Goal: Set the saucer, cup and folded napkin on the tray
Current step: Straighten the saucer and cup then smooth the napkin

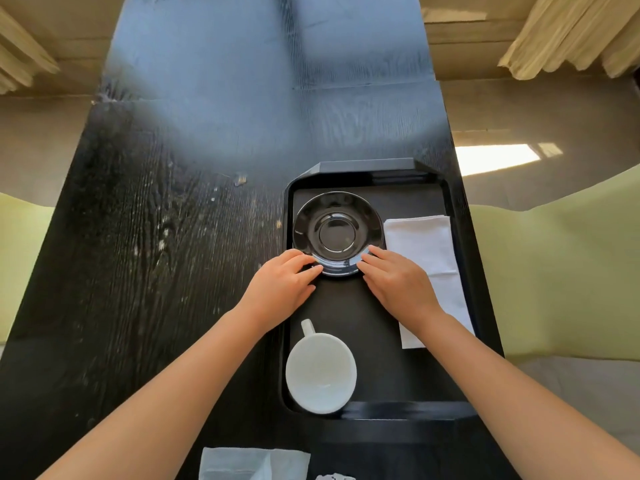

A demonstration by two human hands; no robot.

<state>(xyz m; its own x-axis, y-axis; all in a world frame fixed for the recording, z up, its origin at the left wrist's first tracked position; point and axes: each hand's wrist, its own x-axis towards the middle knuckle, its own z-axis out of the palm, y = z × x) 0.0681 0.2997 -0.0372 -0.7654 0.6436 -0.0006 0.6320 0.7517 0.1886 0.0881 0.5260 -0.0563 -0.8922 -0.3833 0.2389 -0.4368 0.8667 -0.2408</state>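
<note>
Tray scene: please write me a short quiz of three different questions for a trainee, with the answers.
1. True or false: the white cup stands on the black saucer.
2. Which side of the tray holds the folded napkin? A) left B) right C) near edge
3. Fill in: both hands touch the near rim of the ____.

Key
1. False: the cup stands apart, at the tray's near left corner.
2. B.
3. Saucer: the left hand and the right hand each have fingertips on it.

Both hands' fingers (304,263) touch saucer (337,233) on tray (374,303).
</note>
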